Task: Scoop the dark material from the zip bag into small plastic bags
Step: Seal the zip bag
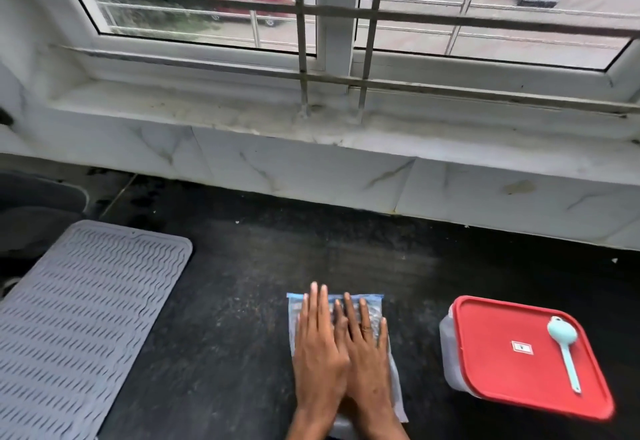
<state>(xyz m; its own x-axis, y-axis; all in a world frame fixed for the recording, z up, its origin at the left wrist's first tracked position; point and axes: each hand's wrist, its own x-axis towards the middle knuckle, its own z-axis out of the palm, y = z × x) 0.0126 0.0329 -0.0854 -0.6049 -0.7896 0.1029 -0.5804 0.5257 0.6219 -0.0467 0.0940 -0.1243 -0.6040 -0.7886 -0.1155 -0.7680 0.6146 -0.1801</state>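
The zip bag lies flat on the dark, speckled surface. It is clear, crinkled plastic with a blue zip strip along its far edge. The left hand and right hand press on it side by side, fingers straight. To the right stands a square box with a smooth red lid, and on the lid rests a pale blue scoop. A grey wavy-ribbed mat lies at the left.

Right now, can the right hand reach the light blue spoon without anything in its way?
Probably yes. The right hand lies flat on the zip bag, holding nothing; the light blue spoon lies uncovered on the red lid to its right, with only bare counter between them.
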